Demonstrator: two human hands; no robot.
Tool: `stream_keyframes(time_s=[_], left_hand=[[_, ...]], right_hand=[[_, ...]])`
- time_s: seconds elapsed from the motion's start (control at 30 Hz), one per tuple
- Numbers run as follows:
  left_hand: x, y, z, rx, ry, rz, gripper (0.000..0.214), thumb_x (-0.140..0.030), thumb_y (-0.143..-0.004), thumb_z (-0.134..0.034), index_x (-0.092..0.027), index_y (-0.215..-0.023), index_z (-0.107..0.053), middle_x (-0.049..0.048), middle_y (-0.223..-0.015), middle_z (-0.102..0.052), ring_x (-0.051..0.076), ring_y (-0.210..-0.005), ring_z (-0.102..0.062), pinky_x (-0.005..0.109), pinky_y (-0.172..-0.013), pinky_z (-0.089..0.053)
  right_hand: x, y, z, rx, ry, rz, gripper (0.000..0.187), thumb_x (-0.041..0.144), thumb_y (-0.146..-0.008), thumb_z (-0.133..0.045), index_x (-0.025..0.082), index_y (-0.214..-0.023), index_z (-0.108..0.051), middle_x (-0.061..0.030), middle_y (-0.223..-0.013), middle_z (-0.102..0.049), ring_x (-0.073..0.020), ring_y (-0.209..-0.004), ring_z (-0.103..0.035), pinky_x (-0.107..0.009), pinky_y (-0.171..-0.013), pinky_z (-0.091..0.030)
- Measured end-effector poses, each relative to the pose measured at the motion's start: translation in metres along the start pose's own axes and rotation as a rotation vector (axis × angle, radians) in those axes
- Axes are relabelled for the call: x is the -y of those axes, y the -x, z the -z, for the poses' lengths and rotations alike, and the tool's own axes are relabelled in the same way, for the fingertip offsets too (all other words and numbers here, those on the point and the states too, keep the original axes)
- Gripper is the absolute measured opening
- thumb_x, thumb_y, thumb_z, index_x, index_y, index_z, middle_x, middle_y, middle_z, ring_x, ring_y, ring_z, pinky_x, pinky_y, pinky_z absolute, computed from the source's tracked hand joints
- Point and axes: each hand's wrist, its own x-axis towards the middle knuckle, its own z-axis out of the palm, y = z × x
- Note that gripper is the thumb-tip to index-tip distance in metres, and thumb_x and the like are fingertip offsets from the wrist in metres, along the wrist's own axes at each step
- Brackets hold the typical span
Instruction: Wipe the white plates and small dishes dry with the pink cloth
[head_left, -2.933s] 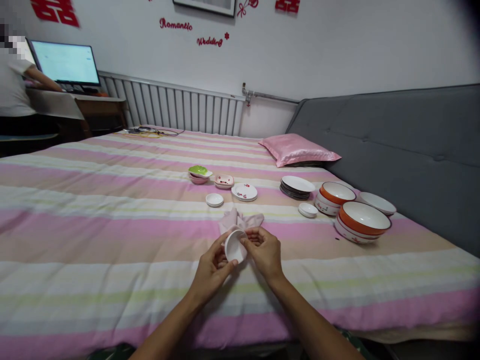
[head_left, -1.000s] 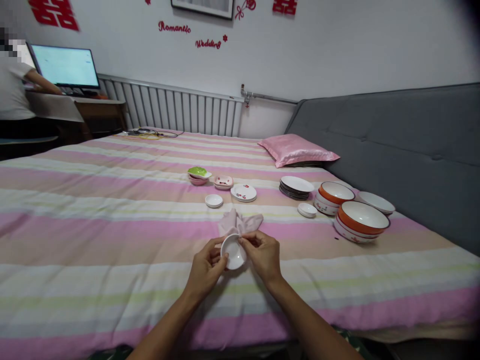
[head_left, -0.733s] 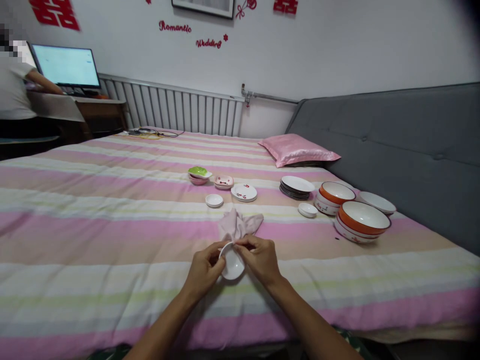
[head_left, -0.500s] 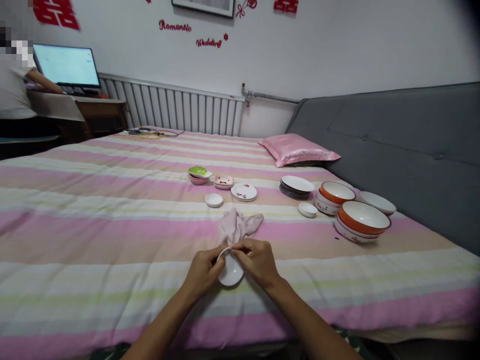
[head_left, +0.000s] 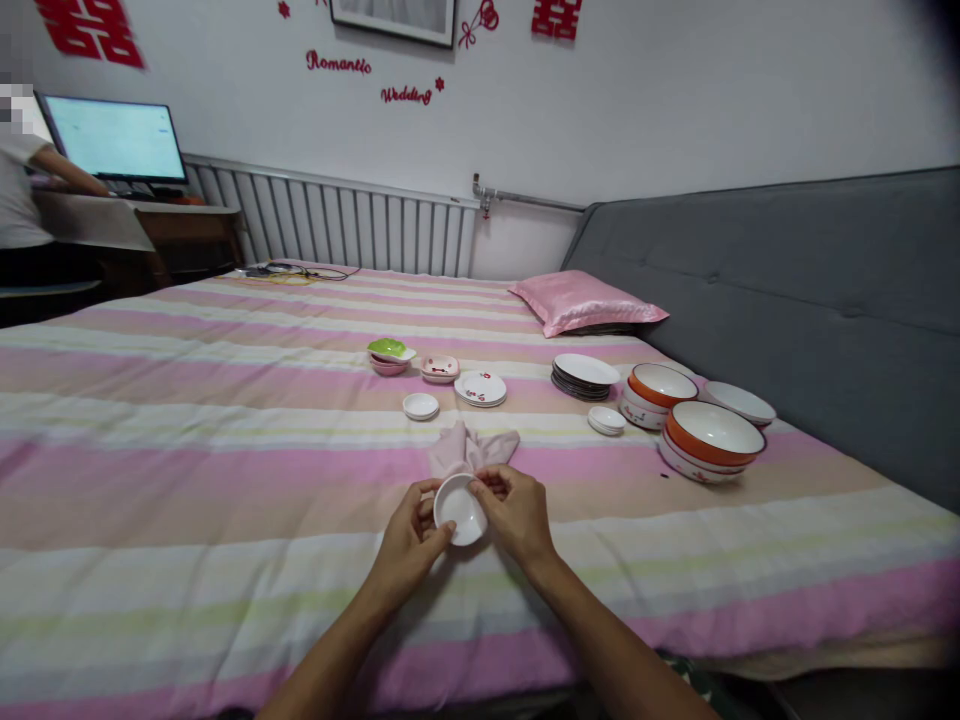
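A small white dish (head_left: 459,508) is held over the striped bed cover, its hollow facing me. My left hand (head_left: 409,545) grips its left rim with curled fingers. My right hand (head_left: 517,512) pinches a pale pink cloth (head_left: 469,450) against the dish's right rim; the cloth trails away from the dish onto the bed.
Beyond the cloth lie a small white dish (head_left: 420,405), a green dish on a pink one (head_left: 389,353), a pink dish (head_left: 439,368), flowered plates (head_left: 481,389), stacked plates (head_left: 583,374) and orange-rimmed bowls (head_left: 712,437). A pink pillow (head_left: 585,299) and grey headboard (head_left: 810,290) stand right. A person sits at a monitor (head_left: 112,140).
The dish has been turned and tilted between my hands while the cloth rubbed its rim and hollow. The view has shifted slightly; the crockery on the bed has not moved.
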Motion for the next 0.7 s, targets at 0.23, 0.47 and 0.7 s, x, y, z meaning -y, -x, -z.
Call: stream_keyframes(time_s=[0.23, 0.47, 0.7], left_hand=[[-0.005, -0.001, 0.006, 0.104, -0.070, 0.005, 0.037, -0.026, -0.071, -0.063, -0.013, -0.104, -0.054, 0.0066, -0.085, -0.068, 0.014, -0.070, -0.059, 0.021, -0.059, -0.043], [-0.008, 0.000, 0.011, 0.115, -0.076, 0.017, 0.031, -0.021, -0.071, -0.061, -0.011, -0.101, -0.058, 0.0048, -0.081, -0.068, 0.014, -0.072, -0.059, 0.021, -0.062, -0.042], [-0.012, 0.001, 0.001, -0.025, -0.021, 0.047, 0.039, -0.025, -0.068, -0.064, -0.012, -0.104, -0.057, 0.0031, -0.077, -0.066, 0.013, -0.065, -0.057, 0.020, -0.057, -0.043]], right_hand=[[0.001, 0.003, 0.004, 0.060, -0.004, 0.104, 0.011, 0.021, -0.072, -0.060, 0.019, -0.077, -0.069, -0.0028, -0.074, -0.070, -0.0158, -0.066, -0.064, -0.024, -0.064, -0.050], [0.003, 0.006, 0.004, 0.119, 0.109, 0.204, 0.011, 0.018, -0.072, -0.060, 0.021, -0.078, -0.069, -0.0013, -0.073, -0.069, -0.0146, -0.065, -0.062, -0.023, -0.063, -0.047], [0.005, 0.006, -0.002, 0.046, -0.055, 0.054, 0.017, 0.026, -0.073, -0.060, 0.019, -0.089, -0.060, -0.0028, -0.076, -0.069, -0.0155, -0.066, -0.065, -0.023, -0.059, -0.050]])
